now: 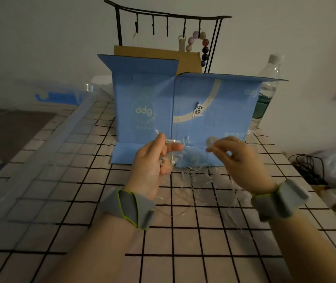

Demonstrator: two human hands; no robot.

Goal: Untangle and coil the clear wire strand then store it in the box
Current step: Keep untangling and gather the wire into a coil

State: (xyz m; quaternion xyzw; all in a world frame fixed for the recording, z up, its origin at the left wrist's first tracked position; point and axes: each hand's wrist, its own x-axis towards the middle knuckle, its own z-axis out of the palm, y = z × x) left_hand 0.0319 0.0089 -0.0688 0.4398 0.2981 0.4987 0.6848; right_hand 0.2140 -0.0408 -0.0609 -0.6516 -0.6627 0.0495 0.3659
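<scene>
Both hands, left hand and right hand, pinched the clear wire above the bench before the blue box, apparently mid-untangling; next, the loose trailing loops needed coiling.

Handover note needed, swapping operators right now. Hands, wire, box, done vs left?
Left hand: grips a bunch of the clear wire strand.
Right hand: pinches a bit of the strand at its fingertips, raised level with the left.
Wire: stretched between the hands, the rest hanging in loose tangled loops onto the checked tablecloth.
Blue box: stands open just behind the hands; inside not visible.
Done: strand picked up, untangling under way.
Left: finish untangling, coil, put it in the box.
</scene>
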